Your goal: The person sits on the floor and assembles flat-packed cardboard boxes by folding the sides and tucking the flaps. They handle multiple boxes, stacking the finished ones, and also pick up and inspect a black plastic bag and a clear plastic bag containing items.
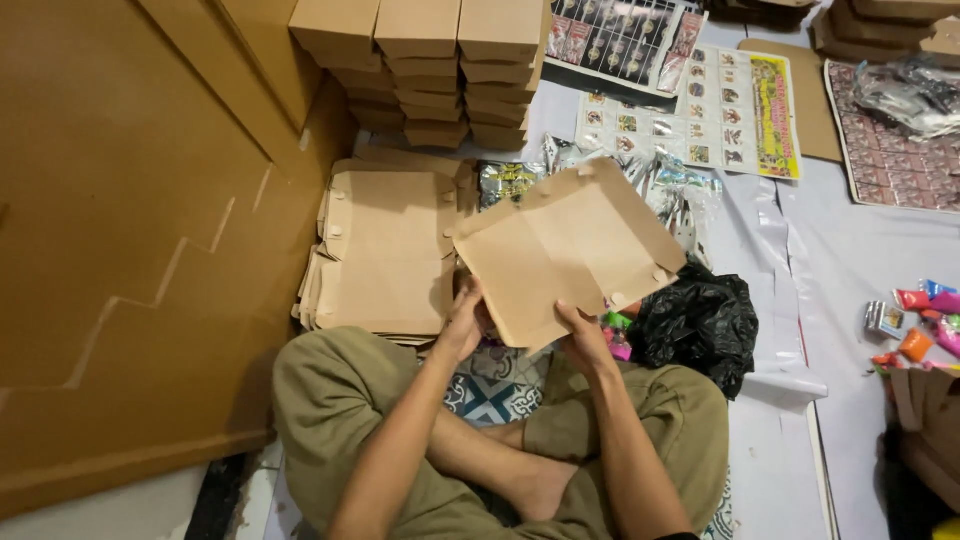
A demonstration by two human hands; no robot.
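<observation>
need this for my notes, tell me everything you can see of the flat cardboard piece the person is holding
The flat cardboard piece is a plain brown, unfolded box blank, roughly square, with faint crease lines and small tabs and notches along its edges. It is held up, tilted, above the crossed legs. The left hand grips its lower left edge and the right hand its bottom edge, fingers behind or curled on it. It partly overlaps the stack of similar blanks on the floor.

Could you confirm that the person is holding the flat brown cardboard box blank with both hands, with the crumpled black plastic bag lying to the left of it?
Not quite: the head view shows the crumpled black plastic bag lying to the right of the flat brown cardboard box blank, not the left. The left hand and right hand do both hold the blank.
</observation>
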